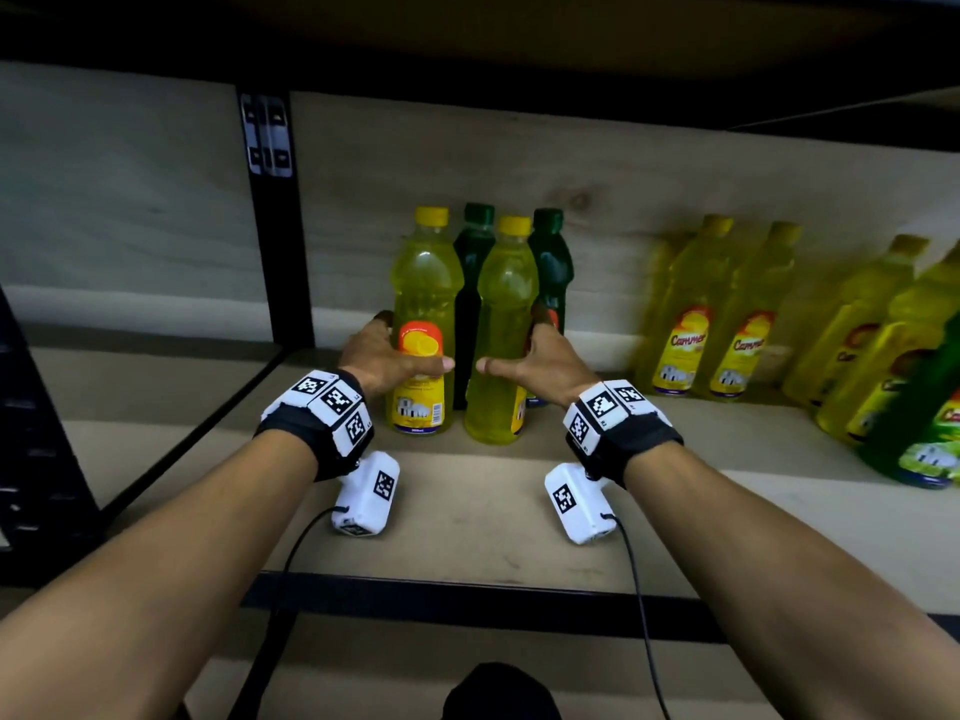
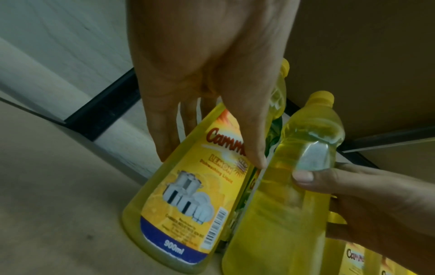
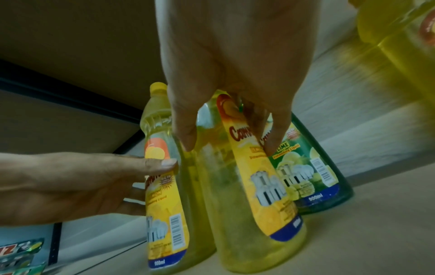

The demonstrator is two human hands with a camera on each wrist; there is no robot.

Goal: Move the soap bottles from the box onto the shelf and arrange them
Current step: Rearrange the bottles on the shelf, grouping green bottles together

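Note:
Two yellow soap bottles stand side by side on the wooden shelf (image 1: pixel 467 511), with two dark green bottles (image 1: pixel 475 236) (image 1: pixel 550 257) right behind them. My left hand (image 1: pixel 413 341) (image 2: pixel 212 156) holds the left yellow bottle (image 1: pixel 423 283) (image 2: pixel 183 204), thumb across its label and fingers along its far left side. My right hand (image 1: pixel 511 341) (image 3: pixel 229 147) holds the right yellow bottle (image 1: pixel 504 304) (image 3: pixel 247 214), thumb on its front, fingers reaching between it and the green lime bottle (image 3: pixel 313 176). Both yellow bottles are upright and nearly touching. The box is out of view.
More yellow bottles (image 1: pixel 691 324) (image 1: pixel 748 324) line the back wall to the right, and a cluster of yellow and green ones (image 1: pixel 924 433) stands at the far right. A black upright post (image 1: pixel 275 226) bounds the bay on the left. The shelf's black front rail (image 1: pixel 467 595) is near my forearms.

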